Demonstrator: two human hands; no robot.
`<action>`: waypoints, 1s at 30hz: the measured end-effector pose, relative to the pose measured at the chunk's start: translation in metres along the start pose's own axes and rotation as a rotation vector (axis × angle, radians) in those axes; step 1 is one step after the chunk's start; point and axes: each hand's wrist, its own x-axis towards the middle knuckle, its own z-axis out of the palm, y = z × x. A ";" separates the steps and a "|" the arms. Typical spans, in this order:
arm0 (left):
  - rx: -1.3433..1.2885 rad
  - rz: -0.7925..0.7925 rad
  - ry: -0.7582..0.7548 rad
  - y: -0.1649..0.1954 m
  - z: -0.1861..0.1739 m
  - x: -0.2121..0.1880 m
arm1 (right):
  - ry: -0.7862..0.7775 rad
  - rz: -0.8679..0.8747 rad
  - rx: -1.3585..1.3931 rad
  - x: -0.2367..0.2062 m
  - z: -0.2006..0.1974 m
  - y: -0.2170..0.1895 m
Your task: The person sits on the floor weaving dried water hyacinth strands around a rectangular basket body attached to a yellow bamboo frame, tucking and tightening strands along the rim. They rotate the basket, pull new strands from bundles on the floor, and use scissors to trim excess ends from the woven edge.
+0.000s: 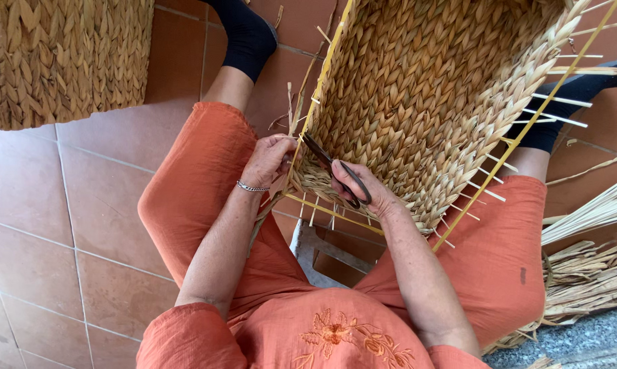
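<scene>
A woven straw basket (pixel 424 89) on a yellow wire frame rests tilted between my knees. My right hand (pixel 366 188) grips dark scissors (pixel 329 164), blades pointing up-left along the basket's near edge. My left hand (pixel 267 160), with a silver bracelet at the wrist, pinches loose straw ends at the basket's left corner, beside the scissor tips. Pale stiff stalks stick out along the basket's right rim.
Another woven straw piece (pixel 62 55) lies at the top left on the reddish tile floor (pixel 83 205). A pile of dried straw strips (pixel 588 273) sits at the right. I wear orange trousers and black socks; a small stool shows under my legs.
</scene>
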 end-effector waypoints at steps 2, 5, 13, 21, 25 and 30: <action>-0.015 -0.011 0.003 -0.001 0.001 0.001 | 0.022 0.016 -0.014 0.007 0.002 0.000; -0.055 -0.028 -0.012 -0.005 0.000 0.003 | 0.054 0.001 -0.062 0.017 0.009 -0.001; 0.013 0.045 -0.038 -0.006 -0.001 0.001 | 0.135 -0.022 -0.018 0.017 0.025 0.003; -0.033 0.223 0.348 0.018 -0.013 -0.009 | 0.243 0.016 -0.057 -0.018 -0.009 0.000; -0.243 0.556 0.364 0.029 -0.024 -0.013 | 0.411 -0.142 0.218 -0.043 -0.033 -0.004; -0.167 0.550 0.276 0.028 -0.026 -0.022 | 0.466 -0.212 0.211 -0.069 -0.046 0.005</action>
